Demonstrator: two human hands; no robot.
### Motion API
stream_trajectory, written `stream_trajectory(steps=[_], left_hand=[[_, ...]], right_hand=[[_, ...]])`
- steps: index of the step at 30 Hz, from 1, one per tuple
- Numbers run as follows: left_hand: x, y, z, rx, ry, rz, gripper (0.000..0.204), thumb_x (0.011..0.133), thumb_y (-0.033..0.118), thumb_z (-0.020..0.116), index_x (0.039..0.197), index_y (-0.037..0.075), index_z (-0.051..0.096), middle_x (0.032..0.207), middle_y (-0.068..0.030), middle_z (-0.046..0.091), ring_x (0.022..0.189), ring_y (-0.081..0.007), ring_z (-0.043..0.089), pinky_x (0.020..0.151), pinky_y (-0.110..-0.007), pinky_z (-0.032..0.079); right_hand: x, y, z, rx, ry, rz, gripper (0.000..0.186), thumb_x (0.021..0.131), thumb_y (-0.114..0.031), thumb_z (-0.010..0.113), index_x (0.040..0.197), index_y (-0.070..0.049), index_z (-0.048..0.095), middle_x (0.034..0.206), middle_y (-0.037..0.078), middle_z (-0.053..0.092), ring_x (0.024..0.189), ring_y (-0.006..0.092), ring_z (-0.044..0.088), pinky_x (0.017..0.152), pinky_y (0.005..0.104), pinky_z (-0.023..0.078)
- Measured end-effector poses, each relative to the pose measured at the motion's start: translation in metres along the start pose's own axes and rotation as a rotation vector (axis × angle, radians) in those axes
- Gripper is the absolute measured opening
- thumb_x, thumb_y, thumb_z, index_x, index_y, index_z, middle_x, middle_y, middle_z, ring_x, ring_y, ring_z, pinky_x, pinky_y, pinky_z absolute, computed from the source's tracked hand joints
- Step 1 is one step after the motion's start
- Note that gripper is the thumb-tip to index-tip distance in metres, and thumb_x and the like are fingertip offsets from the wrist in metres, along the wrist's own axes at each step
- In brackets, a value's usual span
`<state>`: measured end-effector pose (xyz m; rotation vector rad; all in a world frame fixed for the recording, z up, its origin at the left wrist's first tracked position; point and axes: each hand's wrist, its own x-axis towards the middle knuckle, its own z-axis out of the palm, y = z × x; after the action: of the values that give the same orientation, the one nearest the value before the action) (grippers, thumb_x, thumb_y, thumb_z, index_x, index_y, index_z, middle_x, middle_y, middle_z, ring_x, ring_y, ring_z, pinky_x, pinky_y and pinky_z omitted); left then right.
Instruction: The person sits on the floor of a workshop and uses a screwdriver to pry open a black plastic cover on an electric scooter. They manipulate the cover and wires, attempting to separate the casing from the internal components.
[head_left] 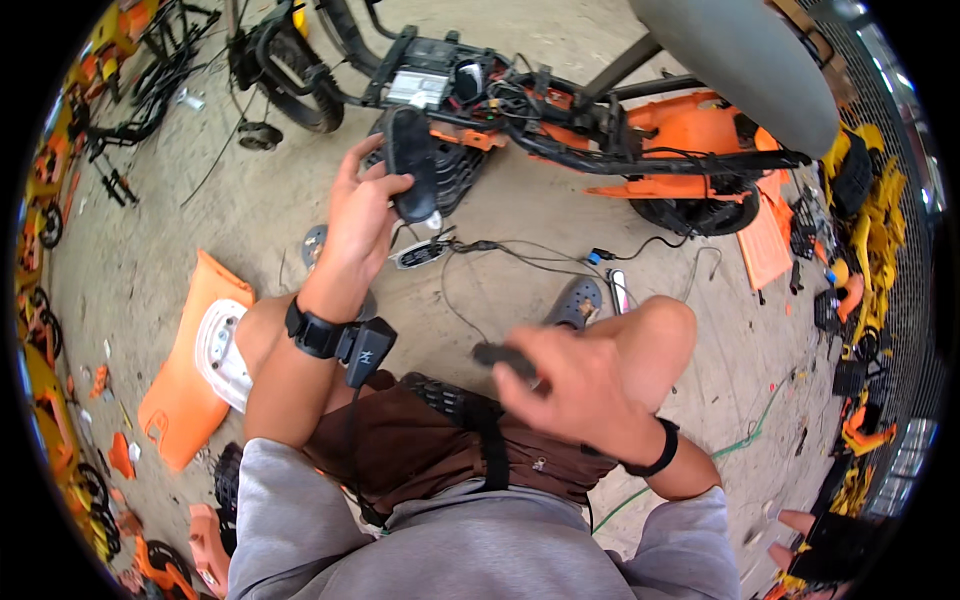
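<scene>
Two hands, each with a dark thing, near an orange scooter with its frame showing.
The hands are apart: the left hand pinches a long, flat black piece between thumb and fingers, and from above that piece covers a bit of the scooter's middle; the right hand is over by the right knee, blurry, with its fingers curled round a short dark thing, too fuzzy to tell what; thin wires and a blue plug lie on the floor.
</scene>
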<state>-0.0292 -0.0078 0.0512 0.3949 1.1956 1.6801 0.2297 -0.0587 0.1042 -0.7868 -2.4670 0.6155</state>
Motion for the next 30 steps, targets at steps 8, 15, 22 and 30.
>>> stream_trajectory(steps=[8,15,22,30], left_hand=[[0.004,0.012,-0.006,-0.095,-0.089,-0.029,0.061,0.083,-0.014,0.052,0.139,-0.001,0.035,0.112,-0.0181,0.060,0.098,-0.0252,0.064,0.082,-0.038,0.056],[0.001,0.019,-0.007,-0.112,-0.103,-0.055,0.060,0.082,-0.015,0.052,0.139,-0.001,0.035,0.111,-0.0186,0.062,0.097,-0.0253,0.065,0.079,-0.038,0.056],[0.001,0.018,-0.016,-0.114,-0.088,-0.059,0.063,0.082,-0.014,0.053,0.140,-0.004,0.033,0.111,-0.0187,0.062,0.095,-0.0238,0.065,0.076,-0.035,0.056],[0.001,0.015,-0.011,-0.078,-0.082,-0.082,0.061,0.083,-0.014,0.052,0.140,-0.004,0.033,0.113,-0.0189,0.061,0.097,-0.0241,0.064,0.081,-0.036,0.055]], right_hand=[[0.042,0.090,0.128,-0.098,-0.253,0.455,0.030,0.088,-0.032,0.062,0.104,-0.006,0.061,0.082,0.019,0.069,0.077,0.0397,0.067,0.067,0.0503,0.051],[-0.019,0.166,0.250,-0.237,-0.290,0.788,0.036,0.089,-0.036,0.061,0.113,-0.009,0.058,0.092,0.022,0.070,0.086,0.0418,0.066,0.074,0.0529,0.051],[-0.027,0.169,0.248,-0.061,-0.122,0.830,0.040,0.091,-0.041,0.059,0.115,-0.010,0.056,0.094,0.022,0.069,0.090,0.0432,0.065,0.078,0.0511,0.050],[-0.028,0.157,0.257,0.058,-0.156,0.887,0.040,0.091,-0.041,0.059,0.117,-0.010,0.057,0.099,0.020,0.070,0.093,0.0420,0.065,0.080,0.0501,0.050]])
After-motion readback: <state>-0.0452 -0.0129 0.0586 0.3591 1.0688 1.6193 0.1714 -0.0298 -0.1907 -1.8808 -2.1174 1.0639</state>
